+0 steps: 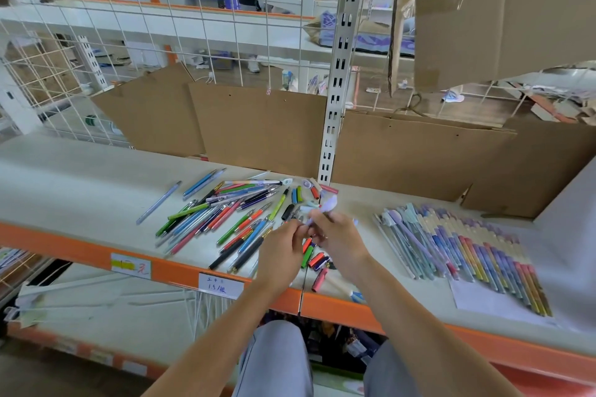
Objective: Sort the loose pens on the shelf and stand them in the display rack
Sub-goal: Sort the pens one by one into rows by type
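A lilac pen (324, 209) is lifted just above the shelf (80, 177), pinched in the curled fingers of the right hand (335, 242), while the left hand (282, 251) nips its lower end. Beneath lies the loose pile of pens (225, 213); a sorted row (461, 251) lies to the right. A slip could drop it among the loose caps (314, 259) at the shelf's edge. No display rack shows.

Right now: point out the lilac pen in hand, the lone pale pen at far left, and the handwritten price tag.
lilac pen (328, 205), head view, on its cap above the right hand.
lone pale pen (159, 202), head view, mid-barrel.
handwritten price tag (220, 285), head view, tag centre.
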